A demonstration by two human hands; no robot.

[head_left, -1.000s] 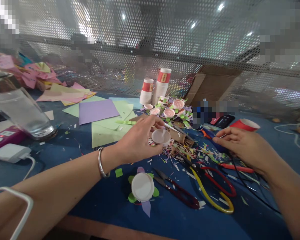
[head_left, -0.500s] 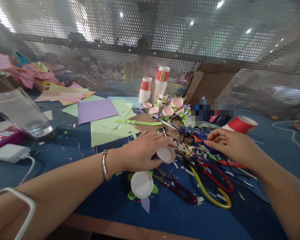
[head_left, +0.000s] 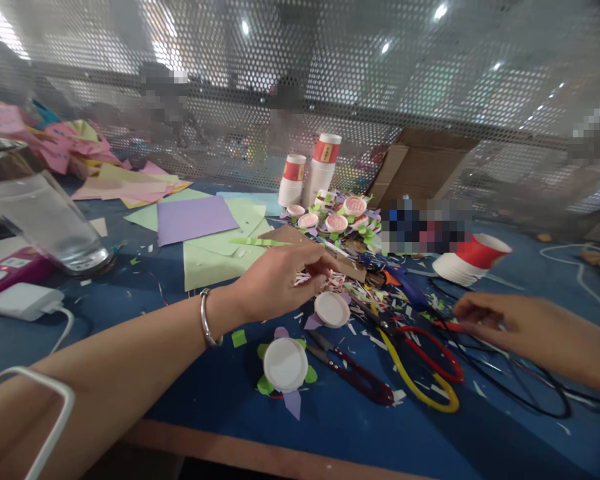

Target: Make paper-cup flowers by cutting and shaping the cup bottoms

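Observation:
My left hand hovers over the paper scraps, its fingers loosely bent and a gap showing beside the thumb. Just below it lies a paper-cup base with purple paper pieces at its edge. Nearer me, another cup base rests with green and purple paper petals around it. My right hand is low at the right, half curled, its fingers by a red handle. I see nothing held in either hand. Left of it lies a blue tool with an orange part.
Dark-red-handled scissors and a tool with red and yellow handles lie in front. A black cable loops at right. Stacked paper cups stand behind, finished paper flowers beside them. A water glass stands left.
My left hand has come off the nearer-to-hand cup base and shifted up over the scraps. My right hand has moved right and toward me, away from the blue tool.

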